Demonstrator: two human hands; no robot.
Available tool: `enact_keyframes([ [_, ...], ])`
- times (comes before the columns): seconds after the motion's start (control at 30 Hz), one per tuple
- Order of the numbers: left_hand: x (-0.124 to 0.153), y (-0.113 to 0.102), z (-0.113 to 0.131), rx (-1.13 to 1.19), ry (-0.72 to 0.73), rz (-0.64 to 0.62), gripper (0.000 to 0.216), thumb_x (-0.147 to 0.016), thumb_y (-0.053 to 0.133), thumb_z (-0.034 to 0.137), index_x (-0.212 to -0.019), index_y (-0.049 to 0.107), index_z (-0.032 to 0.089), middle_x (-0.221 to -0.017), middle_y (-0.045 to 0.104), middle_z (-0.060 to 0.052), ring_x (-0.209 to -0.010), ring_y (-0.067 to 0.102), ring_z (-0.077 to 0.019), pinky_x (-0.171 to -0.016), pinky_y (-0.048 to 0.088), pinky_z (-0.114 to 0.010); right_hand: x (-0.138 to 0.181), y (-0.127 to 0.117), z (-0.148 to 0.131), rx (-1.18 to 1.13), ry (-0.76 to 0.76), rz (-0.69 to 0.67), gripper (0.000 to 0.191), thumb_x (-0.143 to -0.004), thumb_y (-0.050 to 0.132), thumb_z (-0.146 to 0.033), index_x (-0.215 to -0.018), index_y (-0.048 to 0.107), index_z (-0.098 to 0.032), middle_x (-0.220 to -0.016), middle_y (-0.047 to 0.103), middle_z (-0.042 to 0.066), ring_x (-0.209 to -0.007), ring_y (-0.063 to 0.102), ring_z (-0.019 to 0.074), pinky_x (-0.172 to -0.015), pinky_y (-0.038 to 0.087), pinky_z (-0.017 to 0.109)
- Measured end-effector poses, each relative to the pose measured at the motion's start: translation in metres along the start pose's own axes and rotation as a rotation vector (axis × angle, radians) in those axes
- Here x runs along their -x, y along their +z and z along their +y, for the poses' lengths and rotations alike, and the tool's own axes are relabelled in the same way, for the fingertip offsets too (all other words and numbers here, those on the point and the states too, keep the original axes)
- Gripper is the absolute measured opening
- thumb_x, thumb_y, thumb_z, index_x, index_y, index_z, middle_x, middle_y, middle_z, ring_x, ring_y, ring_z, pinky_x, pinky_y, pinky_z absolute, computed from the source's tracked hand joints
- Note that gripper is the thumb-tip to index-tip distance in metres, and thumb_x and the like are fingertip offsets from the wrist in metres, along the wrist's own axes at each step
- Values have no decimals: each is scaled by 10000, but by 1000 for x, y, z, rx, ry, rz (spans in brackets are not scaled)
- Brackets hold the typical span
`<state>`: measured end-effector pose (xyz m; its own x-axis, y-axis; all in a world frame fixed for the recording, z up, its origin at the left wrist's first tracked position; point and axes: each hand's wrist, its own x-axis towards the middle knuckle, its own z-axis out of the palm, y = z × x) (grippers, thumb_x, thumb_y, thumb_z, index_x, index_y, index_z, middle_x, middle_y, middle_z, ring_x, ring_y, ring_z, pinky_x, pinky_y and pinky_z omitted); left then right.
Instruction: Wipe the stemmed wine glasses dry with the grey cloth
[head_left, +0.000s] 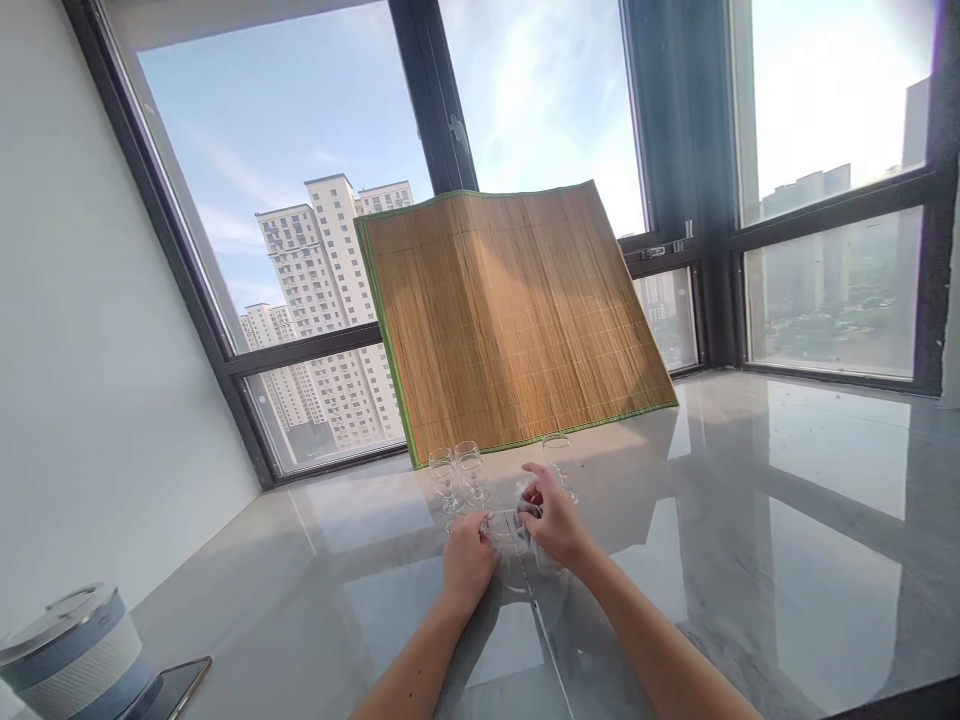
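Note:
Low over the counter, my left hand (469, 562) is closed on a clear drinking glass (504, 524) that seems tipped on its side between my hands. My right hand (556, 522) is at the glass's right end, with thumb and fingers curled round a small greyish, partly see-through bundle (525, 508); its kind is unclear. Just beyond my left hand stand two stemmed glasses, one on the left (442, 476) and one beside it (470, 470). Another stemmed glass (557, 452) is upright behind my right hand, partly hidden by it.
A bamboo mat (517, 320) with green edging leans against the windows behind the glasses. The glossy counter (720, 520) has a visible seam under my hands. At the near left are a blue-and-white lidded cup (75, 650) and a phone (169, 690).

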<state>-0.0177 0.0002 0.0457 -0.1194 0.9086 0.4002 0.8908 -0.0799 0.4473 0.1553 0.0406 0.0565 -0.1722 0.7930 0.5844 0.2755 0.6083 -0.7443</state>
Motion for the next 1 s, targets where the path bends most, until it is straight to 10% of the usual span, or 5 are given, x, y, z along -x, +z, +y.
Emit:
enact_keyframes([
  [0.57,-3,1,-3,21,16,4,280,-822,459,124,-907,713,207,-940,718,-52,-955,572,-210,-827,386,-294,3,4,9,7,46,-287,622,-658,424,-10,-1240,514,-208,-799,692,-1,-790,618,166,-769,424,267],
  [1.0,-3,9,-4,58,26,-15,415,-745,471,63,-1076,689,185,-1070,683,-67,-1056,566,-206,-954,406,-310,7,11,27,238,66,-107,914,-570,453,-9,-1461,303,-152,-1185,579,127,-1116,510,245,-975,392,381],
])
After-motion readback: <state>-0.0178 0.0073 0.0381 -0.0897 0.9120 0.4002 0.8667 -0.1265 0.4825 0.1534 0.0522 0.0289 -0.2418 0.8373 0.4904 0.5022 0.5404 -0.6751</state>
